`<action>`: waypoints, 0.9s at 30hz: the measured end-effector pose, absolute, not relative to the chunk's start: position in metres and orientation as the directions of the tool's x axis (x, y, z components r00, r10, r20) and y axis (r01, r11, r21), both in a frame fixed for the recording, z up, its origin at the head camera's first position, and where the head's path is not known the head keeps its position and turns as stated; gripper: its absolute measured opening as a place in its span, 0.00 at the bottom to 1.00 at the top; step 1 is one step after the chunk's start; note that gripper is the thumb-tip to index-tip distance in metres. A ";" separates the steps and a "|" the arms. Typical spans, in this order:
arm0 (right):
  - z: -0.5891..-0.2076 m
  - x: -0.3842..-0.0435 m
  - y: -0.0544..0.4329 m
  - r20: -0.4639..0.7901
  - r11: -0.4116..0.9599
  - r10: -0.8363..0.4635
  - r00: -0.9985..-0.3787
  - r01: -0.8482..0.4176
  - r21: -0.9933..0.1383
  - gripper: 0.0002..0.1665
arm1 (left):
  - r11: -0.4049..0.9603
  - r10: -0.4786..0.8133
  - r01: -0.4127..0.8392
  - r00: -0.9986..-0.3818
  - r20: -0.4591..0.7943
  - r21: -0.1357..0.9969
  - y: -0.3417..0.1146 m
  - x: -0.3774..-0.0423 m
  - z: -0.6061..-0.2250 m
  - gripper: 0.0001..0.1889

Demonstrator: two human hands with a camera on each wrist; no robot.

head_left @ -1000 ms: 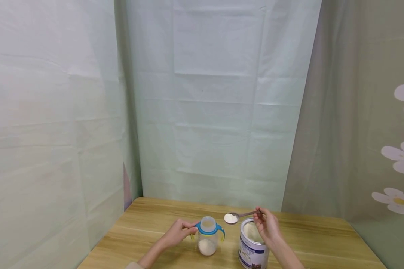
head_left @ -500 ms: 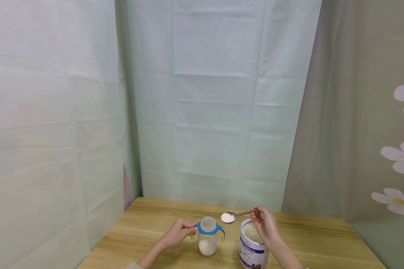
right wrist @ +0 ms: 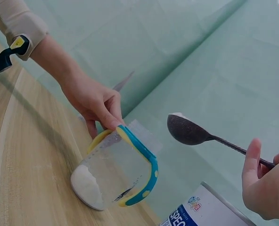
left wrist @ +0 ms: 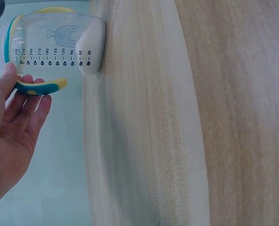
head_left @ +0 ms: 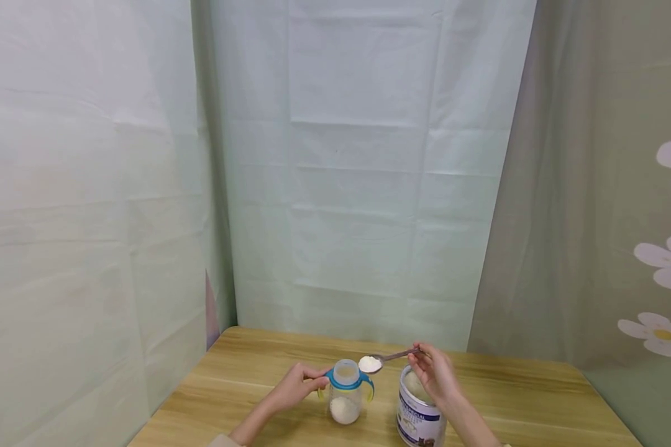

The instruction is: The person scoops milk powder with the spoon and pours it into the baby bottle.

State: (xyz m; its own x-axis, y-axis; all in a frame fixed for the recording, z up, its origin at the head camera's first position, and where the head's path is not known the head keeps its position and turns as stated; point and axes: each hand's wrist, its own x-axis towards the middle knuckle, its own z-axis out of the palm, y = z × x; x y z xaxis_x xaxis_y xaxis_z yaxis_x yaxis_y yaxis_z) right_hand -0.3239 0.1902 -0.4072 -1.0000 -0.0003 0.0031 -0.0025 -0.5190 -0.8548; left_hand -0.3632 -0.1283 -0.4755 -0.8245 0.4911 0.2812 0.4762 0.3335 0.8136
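Note:
A clear baby bottle (head_left: 345,397) with a blue-and-yellow two-handled collar stands uncapped on the table, white powder in its bottom. My left hand (head_left: 295,388) pinches the bottle's left handle (left wrist: 40,87) between thumb and fingers. In my right hand (head_left: 436,374) is the handle of a dark spoon (right wrist: 191,131), gripped near its end. White powder (head_left: 370,364) heaps in the spoon's bowl, which hangs level just right of the bottle's mouth. Below the right hand stands an opened tin (head_left: 419,422) with a blue-and-white label and pale powder inside, its rim partly hidden by that hand.
The wooden table (head_left: 268,354) runs back to a pale green curtain (head_left: 358,248). Another curtain (head_left: 89,248) hangs along the left, and a flower-print one (head_left: 565,248) along the right.
My right hand has moved the loaded spoon leftward, from above the tin's left side to right beside the bottle's mouth. The left hand, bottle and tin stay where they were.

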 end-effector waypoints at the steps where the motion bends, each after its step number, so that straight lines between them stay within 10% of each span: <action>1: -0.407 -0.324 0.190 -0.001 -0.520 0.001 -1.000 0.001 -0.854 0.11 | 0.336 0.491 0.479 -0.824 0.283 0.811 -0.128 -0.363 -0.475 0.14; 27: -0.409 -0.326 0.181 -0.023 -0.503 -0.008 -1.000 0.024 -0.864 0.10 | 0.333 0.493 0.475 -0.824 0.279 0.815 -0.127 -0.360 -0.472 0.14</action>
State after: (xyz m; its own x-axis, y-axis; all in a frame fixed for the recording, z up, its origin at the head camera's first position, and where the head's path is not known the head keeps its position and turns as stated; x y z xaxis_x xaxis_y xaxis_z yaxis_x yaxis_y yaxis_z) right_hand -0.3259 0.1812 -0.4090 -0.9997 -0.0084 -0.0230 0.0241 -0.5030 -0.8639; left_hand -0.3598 -0.1267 -0.4724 -0.8240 0.4933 0.2787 0.4748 0.3327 0.8148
